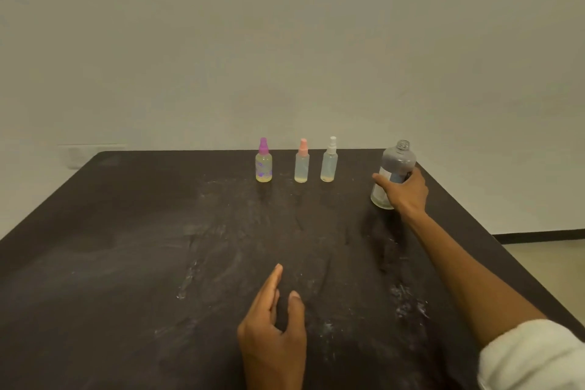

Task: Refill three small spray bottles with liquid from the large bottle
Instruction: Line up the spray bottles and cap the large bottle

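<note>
Three small spray bottles stand in a row near the far edge of the dark table [126,247]: one with a purple cap [263,161], one with a pink cap [302,162], one with a white cap [329,161]. All three have their caps on. To their right stands the large clear bottle [396,165], uncapped, tilted slightly, with a pale label. My right hand [406,191] is wrapped around its lower half. Over the near middle of the table, my left hand [273,323] holds nothing, its fingers apart.
A plain pale wall rises behind the table. The tabletop has whitish smears and specks in its middle and right part. The table's right edge runs diagonally past my right forearm, with floor beyond it.
</note>
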